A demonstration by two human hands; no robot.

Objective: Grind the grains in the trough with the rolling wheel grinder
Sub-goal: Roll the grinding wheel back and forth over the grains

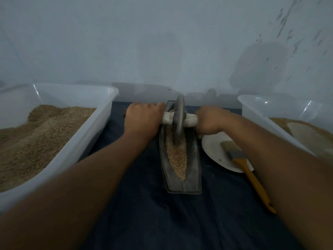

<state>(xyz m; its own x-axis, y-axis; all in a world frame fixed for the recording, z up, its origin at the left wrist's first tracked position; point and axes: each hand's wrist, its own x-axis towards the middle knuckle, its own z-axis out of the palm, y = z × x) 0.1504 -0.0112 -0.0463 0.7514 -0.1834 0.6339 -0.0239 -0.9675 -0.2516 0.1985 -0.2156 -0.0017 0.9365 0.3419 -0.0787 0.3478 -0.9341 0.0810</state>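
A boat-shaped metal trough (pixel 193 170) lies lengthwise on a dark blue cloth in the middle of the head view. Pale crushed grains (pixel 177 157) fill its groove. A grey metal wheel (pixel 179 118) stands upright in the far half of the trough, its rim down in the grains. A cloth-wrapped axle (pixel 190 120) runs through the wheel. My left hand (pixel 143 117) grips the axle's left end and my right hand (pixel 210 121) grips its right end, both arms stretched forward.
A white bin (pixel 100 123) heaped with brown grain stands at the left. Another white bin (pixel 255 112) with grain and a scoop stands at the right. A white plate (pixel 212 147) carrying a yellow-handled brush (pixel 246 168) lies right of the trough. A wall stands close behind.
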